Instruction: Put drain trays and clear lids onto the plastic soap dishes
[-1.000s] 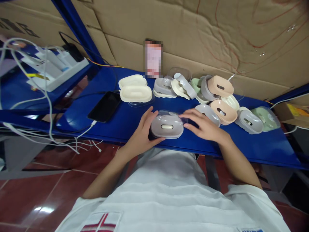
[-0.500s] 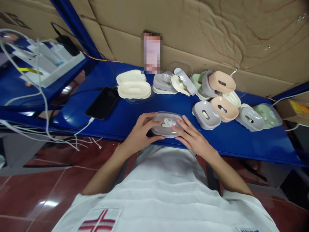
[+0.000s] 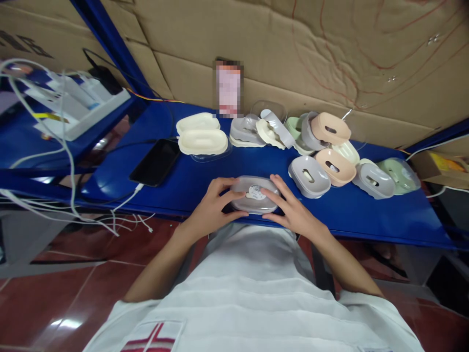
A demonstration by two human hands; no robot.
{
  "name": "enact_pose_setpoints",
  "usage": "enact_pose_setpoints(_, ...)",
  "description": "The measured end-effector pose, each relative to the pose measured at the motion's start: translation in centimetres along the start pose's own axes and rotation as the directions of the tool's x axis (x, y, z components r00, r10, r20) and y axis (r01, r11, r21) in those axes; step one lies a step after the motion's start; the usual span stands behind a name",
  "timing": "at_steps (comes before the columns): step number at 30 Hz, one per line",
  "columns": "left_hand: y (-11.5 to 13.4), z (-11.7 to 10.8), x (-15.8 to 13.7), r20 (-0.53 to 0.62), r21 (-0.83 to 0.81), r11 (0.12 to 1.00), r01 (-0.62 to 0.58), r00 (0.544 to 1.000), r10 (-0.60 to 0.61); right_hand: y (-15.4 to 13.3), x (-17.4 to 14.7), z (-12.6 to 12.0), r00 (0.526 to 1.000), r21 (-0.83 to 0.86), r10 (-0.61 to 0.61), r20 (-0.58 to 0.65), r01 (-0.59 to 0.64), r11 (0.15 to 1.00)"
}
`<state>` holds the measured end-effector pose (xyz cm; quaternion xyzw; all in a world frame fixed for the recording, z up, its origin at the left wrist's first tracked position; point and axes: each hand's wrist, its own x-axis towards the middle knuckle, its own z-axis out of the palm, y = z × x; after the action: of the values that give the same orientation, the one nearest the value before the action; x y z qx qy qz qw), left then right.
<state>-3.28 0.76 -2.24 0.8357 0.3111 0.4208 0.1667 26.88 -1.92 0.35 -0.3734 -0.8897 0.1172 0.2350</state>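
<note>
Grey and clear-lidded, an oval plastic box point(image 3: 253, 204) with a round white label point(image 3: 255, 192) lies between the two hands on the glossy blue surface point(image 3: 252, 161). The left hand point(image 3: 216, 205) curves fingers and thumb around one end; the right hand point(image 3: 291, 208), fingers spread, clasps the other. Beyond the left hand sit cream oval plastic trays point(image 3: 203, 142); beyond the right, an open grey oval plastic container point(image 3: 315, 186).
</note>
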Motion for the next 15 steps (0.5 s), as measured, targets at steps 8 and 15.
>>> enact_pose_setpoints(8,0.9,-0.7,0.2,0.083,-0.068,0.997,0.023,0.996,-0.018,0.2,-2.2,-4.1,0.976,-0.227,-0.041,-0.214,-0.009,0.974)
enact_pose_setpoints(15,1.3,-0.4,0.6,0.21,0.044,0.991,0.126,0.969,-0.133,15.9,-8.8,-19.8,0.598,-0.37,0.309,-0.74,-0.745,0.555)
